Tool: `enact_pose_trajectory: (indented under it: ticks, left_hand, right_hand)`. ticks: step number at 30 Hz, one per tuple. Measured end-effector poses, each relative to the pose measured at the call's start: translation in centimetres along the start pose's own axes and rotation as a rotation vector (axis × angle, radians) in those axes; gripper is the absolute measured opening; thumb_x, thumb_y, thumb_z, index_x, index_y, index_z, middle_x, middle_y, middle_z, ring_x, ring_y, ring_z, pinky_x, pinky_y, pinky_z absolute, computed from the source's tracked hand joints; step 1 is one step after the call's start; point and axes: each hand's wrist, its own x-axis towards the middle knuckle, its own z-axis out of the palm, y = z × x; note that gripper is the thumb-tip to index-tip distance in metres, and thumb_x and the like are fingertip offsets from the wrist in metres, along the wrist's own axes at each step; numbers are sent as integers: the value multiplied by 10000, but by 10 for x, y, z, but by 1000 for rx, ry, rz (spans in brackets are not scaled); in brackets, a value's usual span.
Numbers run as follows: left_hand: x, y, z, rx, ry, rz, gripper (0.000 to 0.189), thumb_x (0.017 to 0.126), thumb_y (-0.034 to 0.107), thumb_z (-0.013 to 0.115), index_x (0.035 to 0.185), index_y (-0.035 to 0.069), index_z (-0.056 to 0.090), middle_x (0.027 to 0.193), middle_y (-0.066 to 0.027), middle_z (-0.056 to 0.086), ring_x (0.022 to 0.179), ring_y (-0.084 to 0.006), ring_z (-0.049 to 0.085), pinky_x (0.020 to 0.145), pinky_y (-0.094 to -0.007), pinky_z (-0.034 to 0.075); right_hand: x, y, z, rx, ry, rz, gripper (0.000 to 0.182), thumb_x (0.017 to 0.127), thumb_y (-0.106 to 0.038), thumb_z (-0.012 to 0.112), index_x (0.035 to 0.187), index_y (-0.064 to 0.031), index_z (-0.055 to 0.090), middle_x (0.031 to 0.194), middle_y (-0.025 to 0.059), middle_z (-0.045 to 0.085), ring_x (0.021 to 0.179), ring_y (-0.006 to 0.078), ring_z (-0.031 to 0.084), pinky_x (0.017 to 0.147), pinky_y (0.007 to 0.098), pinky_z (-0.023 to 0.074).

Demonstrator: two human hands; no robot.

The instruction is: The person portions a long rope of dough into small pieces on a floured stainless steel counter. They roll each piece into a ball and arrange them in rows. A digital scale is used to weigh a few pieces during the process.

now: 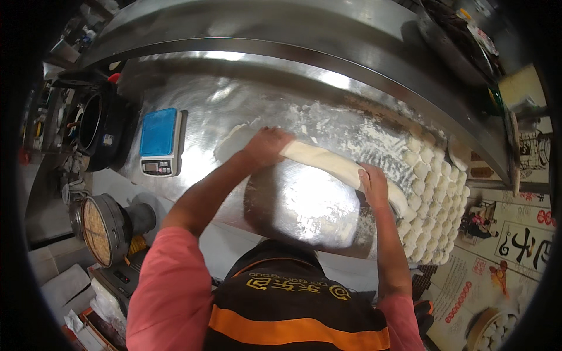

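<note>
A long, thick roll of pale dough (325,162) slants across the steel worktop. My left hand (268,142) is closed around its left end. Further right, my right hand (373,182) grips the roll from the near side, and the dough's other end curves down past it. That end lies against rows of small round dough pieces (432,210) at the right edge of the worktop. Loose white flour (364,140) is spread behind the roll and beside the pieces.
A digital kitchen scale (159,136) with a blue top stands at the left of the steel worktop (206,109). Beyond it is a black pot (94,127). A raised steel shelf (263,26) runs along the back. A round steamer (99,230) stands at the lower left.
</note>
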Motion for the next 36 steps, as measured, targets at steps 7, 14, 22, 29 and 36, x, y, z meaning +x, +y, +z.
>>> enact_pose_trajectory:
  ticks: [7,14,22,29,36]
  left_hand:
    - [-41,-35,-32,69,68,78,462,783,315,648,1212,178,544,1015,-84,647,931,-287,628,801,-401,513]
    - [-48,-11,-25,-13,87,-58,628,680,326,752,1244,177,519,1220,-130,527,1129,-324,497,958,-462,399]
    - [-30,49,20,-223,340,-34,587,673,225,755,1200,100,529,1189,-138,528,1135,-332,463,993,-460,333]
    - [-38,57,30,-133,447,-3,602,640,186,748,1191,80,532,1178,-123,545,1132,-326,478,1020,-462,330]
    - [-41,59,36,-140,476,5,594,630,154,734,1183,77,534,1172,-119,548,1134,-318,482,1019,-459,339]
  right_hand:
    - [-2,-1,0,135,-8,61,255,879,-226,590,1070,-65,640,1010,152,631,953,320,566,842,386,451]
    - [-9,-15,-6,104,170,-2,162,790,-36,629,951,-46,639,966,139,628,912,316,572,822,375,463]
    - [-21,-40,17,204,179,142,241,758,30,622,989,-40,633,936,138,629,843,264,609,762,352,503]
    - [-23,-34,29,279,186,243,276,754,10,637,1026,-34,620,912,139,630,829,257,622,762,340,507]
    - [-21,-40,31,212,201,336,335,744,3,644,1072,-39,589,886,135,646,830,257,629,772,350,500]
